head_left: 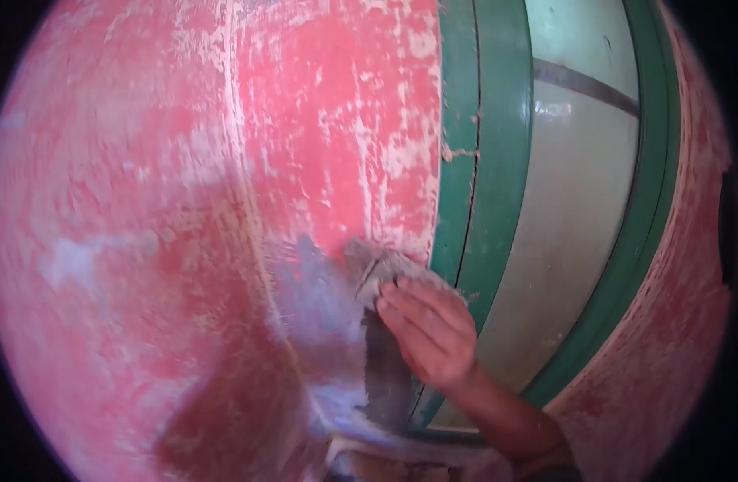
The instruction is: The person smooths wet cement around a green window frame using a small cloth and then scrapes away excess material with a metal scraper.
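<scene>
My right hand [433, 329] reaches in from the lower right and presses a crumpled grey-beige rag [401, 265] to the wall. Its fingers lie close together over the rag, and the thumb is hidden. Under the rag is the pink-red wall [313, 153], its paint worn and streaked with pale patches. Just below and left of the hand, the wall shows a greyish-violet area [317, 321] and a dark grey patch [385, 369]. My left hand is out of the picture.
Right beside the hand runs a green frame [489, 177] around a pale, glossy panel [578, 177]. A raised edge [252, 217] runs down the wall on the left. At the bottom sits a ledge [385, 466]. A shadow [232, 402] falls across the lower left wall.
</scene>
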A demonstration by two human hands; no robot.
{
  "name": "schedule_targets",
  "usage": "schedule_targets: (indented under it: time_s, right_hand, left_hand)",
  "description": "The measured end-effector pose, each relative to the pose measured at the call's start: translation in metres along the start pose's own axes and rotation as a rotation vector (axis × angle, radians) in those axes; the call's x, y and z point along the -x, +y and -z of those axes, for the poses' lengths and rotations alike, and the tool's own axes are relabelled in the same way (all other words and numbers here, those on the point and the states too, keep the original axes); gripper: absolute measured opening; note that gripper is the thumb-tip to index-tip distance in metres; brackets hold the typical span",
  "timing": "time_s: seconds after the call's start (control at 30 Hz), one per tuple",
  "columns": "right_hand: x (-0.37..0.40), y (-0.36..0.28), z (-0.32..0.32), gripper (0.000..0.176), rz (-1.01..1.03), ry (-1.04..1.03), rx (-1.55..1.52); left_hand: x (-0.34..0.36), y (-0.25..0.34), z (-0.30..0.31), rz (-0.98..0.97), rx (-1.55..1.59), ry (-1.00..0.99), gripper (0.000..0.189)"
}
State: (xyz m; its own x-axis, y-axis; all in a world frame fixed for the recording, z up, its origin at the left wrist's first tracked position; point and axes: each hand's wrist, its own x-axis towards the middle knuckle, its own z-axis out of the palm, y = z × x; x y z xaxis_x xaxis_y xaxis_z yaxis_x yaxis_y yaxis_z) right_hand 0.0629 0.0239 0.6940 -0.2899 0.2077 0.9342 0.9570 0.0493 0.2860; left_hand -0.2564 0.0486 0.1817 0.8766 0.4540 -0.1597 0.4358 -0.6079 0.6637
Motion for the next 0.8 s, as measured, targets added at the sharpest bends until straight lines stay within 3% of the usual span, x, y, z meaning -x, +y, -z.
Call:
schedule_targets:
  time_s: [0.17, 0.23, 0.27, 0.33, 0.47, 0.57, 0.63, 0.7, 0.73, 0.8]
  right_hand:
    - [0.021, 0.015, -0.019, 0.031, 0.019, -0.351, 0.049]
    - [0.049, 0.015, -0.015, 0.030, 0.088, -0.461, -0.013]
    - [0.042, 0.014, -0.007, 0.030, 0.097, -0.453, -0.026]
    - [0.016, 0.020, -0.003, 0.029, 0.117, -0.424, -0.047]
    - [-0.051, 0.017, 0.006, 0.034, 0.098, -0.355, -0.037]
    - [-0.011, 0.009, -0.007, 0.038, -0.039, -0.409, -0.007]
    - [0.045, -0.030, -0.006, 0.045, -0.231, -0.517, -0.147]
    - [0.110, -0.080, 0.005, 0.049, -0.422, -0.704, -0.312]
    - [0.147, -0.103, 0.009, 0.049, -0.592, -0.752, -0.402]
    - [0.220, -0.149, 0.019, 0.050, -0.955, -0.860, -0.581]
  left_hand:
    - [0.101, -0.053, 0.040, 0.012, -0.193, -0.092, 0.054]
    - [0.132, -0.050, 0.063, 0.287, -0.038, -0.115, 0.056]
    - [0.152, -0.026, 0.091, 0.252, -0.020, -0.050, 0.061]
    - [0.188, -0.049, 0.087, 0.370, 0.088, -0.044, 0.066]
    - [0.248, -0.105, 0.032, 0.517, 0.105, -0.077, 0.070]
    - [0.291, -0.080, 0.050, 0.718, 0.097, -0.171, 0.076]
    - [0.310, -0.093, 0.031, 0.840, 0.170, -0.202, 0.077]
    - [0.334, -0.103, 0.015, 0.870, 0.176, -0.091, 0.081]
    - [0.345, -0.100, 0.006, 0.922, 0.312, 0.036, 0.081]
    - [0.366, -0.102, -0.009, 0.958, 0.177, 0.118, 0.074]
